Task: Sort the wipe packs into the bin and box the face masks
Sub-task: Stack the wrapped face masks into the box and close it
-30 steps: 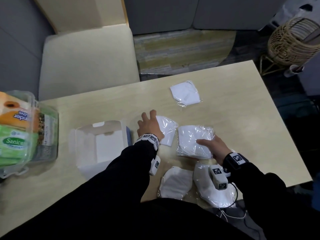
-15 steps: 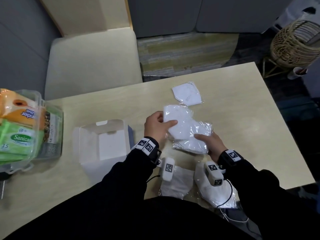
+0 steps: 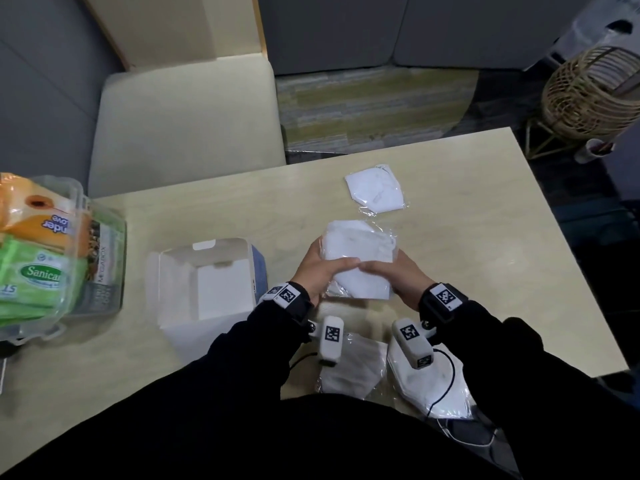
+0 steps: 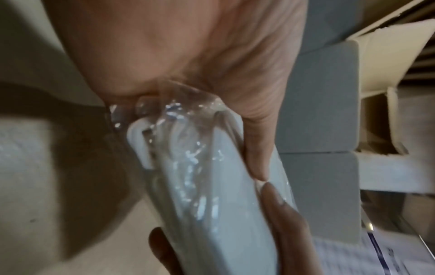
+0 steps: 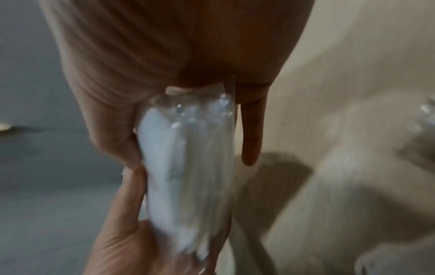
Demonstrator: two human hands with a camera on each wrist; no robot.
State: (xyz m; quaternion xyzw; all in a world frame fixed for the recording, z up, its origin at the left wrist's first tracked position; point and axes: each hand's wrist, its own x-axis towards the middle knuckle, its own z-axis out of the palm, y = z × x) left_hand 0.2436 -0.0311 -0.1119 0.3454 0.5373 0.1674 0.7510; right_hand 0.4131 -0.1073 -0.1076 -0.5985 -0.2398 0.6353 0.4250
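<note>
Both hands hold a stack of white face masks in clear wrappers (image 3: 358, 258) above the table's middle. My left hand (image 3: 320, 268) grips its left side, thumb on top. My right hand (image 3: 394, 275) grips the right side, thumb meeting the left one. Close up, the stack (image 4: 207, 182) sits between thumb and fingers, and the stack (image 5: 186, 167) shows the same from the right. The open white box (image 3: 207, 282) stands empty just left of my hands. One wrapped mask (image 3: 375, 188) lies farther back. Two more masks (image 3: 353, 368) (image 3: 440, 386) lie near the front edge.
A clear plastic bin (image 3: 100, 271) at the far left holds green and orange wipe packs (image 3: 38, 271). A cream chair (image 3: 187, 123) stands behind the table (image 3: 502, 237). A wicker basket (image 3: 588, 91) is on the floor at the back right.
My left hand lifted one wrapped mask off the table and laid it onto the mask in my right hand. Both hands now hold the two together, raised a little.
</note>
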